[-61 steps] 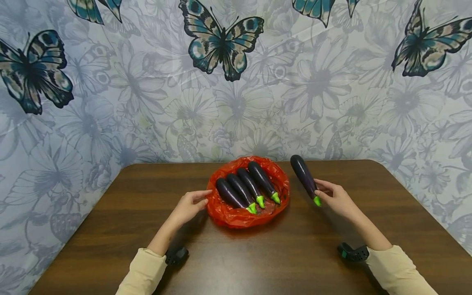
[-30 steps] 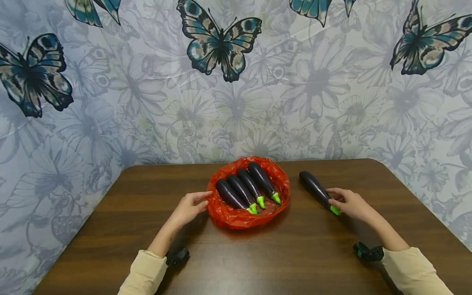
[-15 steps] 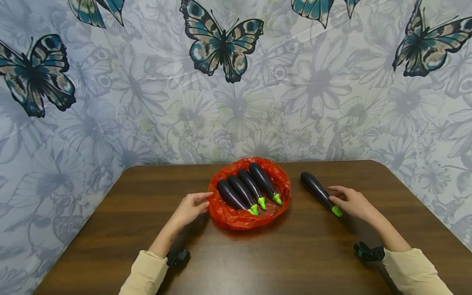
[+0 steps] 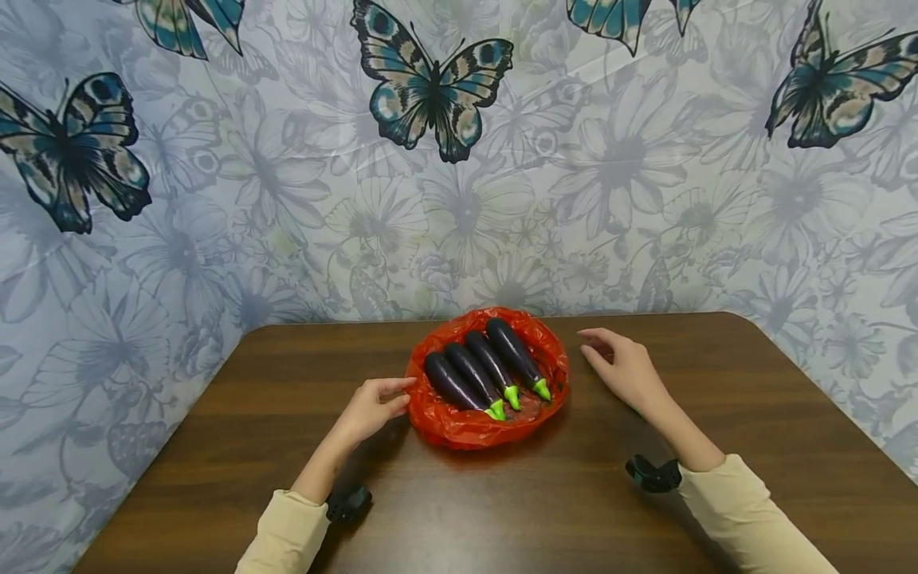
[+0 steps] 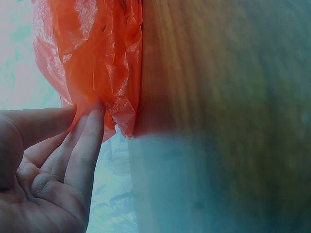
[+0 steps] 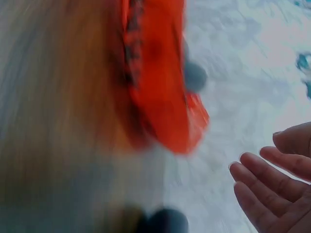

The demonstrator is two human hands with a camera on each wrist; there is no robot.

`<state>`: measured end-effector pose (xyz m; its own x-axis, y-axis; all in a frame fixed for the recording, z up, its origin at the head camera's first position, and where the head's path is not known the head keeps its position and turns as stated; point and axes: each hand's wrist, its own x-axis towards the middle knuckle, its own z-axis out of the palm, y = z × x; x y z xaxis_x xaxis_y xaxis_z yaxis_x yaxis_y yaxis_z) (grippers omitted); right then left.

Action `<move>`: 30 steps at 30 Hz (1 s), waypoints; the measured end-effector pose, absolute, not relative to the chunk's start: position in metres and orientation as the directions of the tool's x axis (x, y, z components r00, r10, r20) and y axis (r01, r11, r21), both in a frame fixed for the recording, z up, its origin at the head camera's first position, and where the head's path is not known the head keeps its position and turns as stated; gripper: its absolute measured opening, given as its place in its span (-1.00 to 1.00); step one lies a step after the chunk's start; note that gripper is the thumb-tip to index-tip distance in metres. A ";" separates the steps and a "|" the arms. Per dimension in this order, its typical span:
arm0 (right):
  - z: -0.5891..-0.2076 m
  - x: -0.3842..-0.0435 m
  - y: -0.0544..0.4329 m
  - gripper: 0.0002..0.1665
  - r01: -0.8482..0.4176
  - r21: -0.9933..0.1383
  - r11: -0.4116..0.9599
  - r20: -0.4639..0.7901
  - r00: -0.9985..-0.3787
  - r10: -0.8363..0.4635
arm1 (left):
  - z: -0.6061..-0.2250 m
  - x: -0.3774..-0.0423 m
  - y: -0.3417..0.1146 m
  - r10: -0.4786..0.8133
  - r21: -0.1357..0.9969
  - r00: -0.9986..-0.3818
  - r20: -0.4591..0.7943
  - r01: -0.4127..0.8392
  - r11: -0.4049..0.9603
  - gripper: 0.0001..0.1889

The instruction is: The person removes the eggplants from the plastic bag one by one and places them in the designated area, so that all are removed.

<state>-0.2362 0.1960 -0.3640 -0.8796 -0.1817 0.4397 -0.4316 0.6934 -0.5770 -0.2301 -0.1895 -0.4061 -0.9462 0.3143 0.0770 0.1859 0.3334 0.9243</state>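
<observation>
Eggplants [image 4: 473, 379], four of them, dark purple and shiny, lie side by side in a red bag [image 4: 466, 435]; their round ends point to the back and left, and their green tips [image 4: 543, 389] point to the front and right; the red bag is thin and crinkly, spread wide at the top like a bowl, and it sits on a brown table [image 4: 502, 518], near the back edge; the left hand [image 4: 373, 410] is at the left side of the red bag, and it pinches a bit of the plastic between thumb and fingers, so its grip is narrow; the right hand [image 4: 624, 371] is near the right side of the red bag, with a gap between them; its fingers are loosely bent and the thumb is well apart from them, so its grip is wide; each wrist has a black band [image 4: 654, 473], and both arms have cream sleeves [image 4: 287, 526]; behind the table is a pale wall [image 4: 287, 199] with grey flowers and big blue butterflies [image 4: 433, 88]; in the right wrist view, a dark round shape [image 6: 167, 221] at the bottom is too blurry to name.
</observation>
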 end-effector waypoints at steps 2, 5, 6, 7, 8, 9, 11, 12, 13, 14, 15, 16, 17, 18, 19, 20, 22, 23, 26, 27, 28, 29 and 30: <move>-0.371 -0.242 0.181 -0.69 -0.448 -0.584 0.677 0.422 -0.880 -0.218 | -0.407 -0.230 -0.190 0.320 0.925 -0.944 0.075 0.185 0.331 -0.65; -0.381 -0.249 0.162 -0.66 -0.467 -0.600 0.650 0.399 -0.879 -0.262 | -0.407 -0.230 -0.190 0.325 0.926 -0.943 0.073 0.185 0.329 -0.65; -0.383 -0.251 0.157 -0.65 -0.473 -0.600 0.645 0.396 -0.877 -0.273 | -0.407 -0.230 -0.190 0.326 0.926 -0.943 0.072 0.185 0.329 -0.66; -0.386 -0.253 0.152 -0.63 -0.477 -0.599 0.643 0.394 -0.875 -0.282 | -0.407 -0.231 -0.190 0.327 0.926 -0.942 0.071 0.184 0.330 -0.66; -0.388 -0.254 0.148 -0.62 -0.481 -0.592 0.647 0.390 -0.873 -0.291 | -0.407 -0.231 -0.190 0.327 0.926 -0.942 0.071 0.184 0.330 -0.66; -0.389 -0.256 0.144 -0.61 -0.481 -0.586 0.652 0.385 -0.873 -0.299 | -0.407 -0.231 -0.190 0.326 0.925 -0.943 0.071 0.185 0.332 -0.66; -0.392 -0.258 0.138 -0.58 -0.484 -0.574 0.660 0.372 -0.873 -0.317 | -0.407 -0.232 -0.191 0.326 0.923 -0.943 0.070 0.185 0.337 -0.66; -0.393 -0.259 0.136 -0.57 -0.483 -0.569 0.666 0.365 -0.874 -0.322 | -0.407 -0.232 -0.191 0.327 0.923 -0.942 0.068 0.184 0.338 -0.66; -0.394 -0.260 0.134 -0.56 -0.484 -0.561 0.672 0.361 -0.873 -0.327 | -0.407 -0.232 -0.191 0.329 0.923 -0.942 0.067 0.185 0.339 -0.66; -0.395 -0.261 0.133 -0.55 -0.484 -0.555 0.677 0.358 -0.873 -0.331 | -0.407 -0.232 -0.191 0.329 0.922 -0.942 0.067 0.185 0.341 -0.66; -0.396 -0.262 0.131 -0.54 -0.483 -0.553 0.679 0.355 -0.874 -0.333 | -0.407 -0.233 -0.191 0.330 0.922 -0.942 0.066 0.184 0.341 -0.66; -0.396 -0.263 0.130 -0.53 -0.485 -0.545 0.684 0.356 -0.872 -0.335 | -0.407 -0.233 -0.191 0.331 0.922 -0.941 0.065 0.183 0.340 -0.66; -0.397 -0.264 0.130 -0.52 -0.486 -0.537 0.690 0.356 -0.872 -0.337 | -0.407 -0.233 -0.192 0.332 0.922 -0.941 0.064 0.183 0.341 -0.66; -0.398 -0.265 0.129 -0.50 -0.484 -0.526 0.699 0.353 -0.872 -0.339 | -0.407 -0.233 -0.192 0.332 0.922 -0.941 0.062 0.181 0.341 -0.67; -0.398 -0.266 0.129 -0.48 -0.481 -0.518 0.707 0.347 -0.874 -0.340 | -0.407 -0.233 -0.192 0.332 0.922 -0.941 0.061 0.181 0.343 -0.67; -0.399 -0.266 0.128 -0.45 -0.477 -0.511 0.715 0.339 -0.876 -0.343 | -0.407 -0.233 -0.192 0.330 0.922 -0.942 0.059 0.179 0.344 -0.67; -0.400 -0.267 0.129 -0.40 -0.467 -0.498 0.731 0.314 -0.883 -0.350 | -0.407 -0.232 -0.192 0.328 0.921 -0.943 0.056 0.175 0.347 -0.67; -0.401 -0.267 0.129 -0.36 -0.458 -0.496 0.738 0.297 -0.888 -0.351 | -0.407 -0.232 -0.192 0.326 0.921 -0.944 0.054 0.173 0.349 -0.67; -0.402 -0.268 0.131 -0.31 -0.445 -0.477 0.758 0.265 -0.895 -0.358 | -0.406 -0.231 -0.191 0.327 0.920 -0.943 0.056 0.176 0.351 -0.68; -0.403 -0.268 0.131 -0.30 -0.441 -0.472 0.763 0.259 -0.897 -0.359 | -0.406 -0.231 -0.191 0.326 0.920 -0.944 0.055 0.175 0.351 -0.68; -0.403 -0.268 0.132 -0.29 -0.441 -0.467 0.767 0.256 -0.897 -0.360 | -0.406 -0.231 -0.191 0.331 0.918 -0.942 0.059 0.181 0.352 -0.68; -0.403 -0.268 0.132 -0.29 -0.442 -0.462 0.769 0.256 -0.896 -0.361 | -0.406 -0.231 -0.191 0.331 0.918 -0.942 0.058 0.180 0.352 -0.68; -0.403 -0.268 0.133 -0.30 -0.444 -0.458 0.770 0.261 -0.895 -0.362 | -0.406 -0.231 -0.191 0.332 0.918 -0.941 0.058 0.181 0.353 -0.68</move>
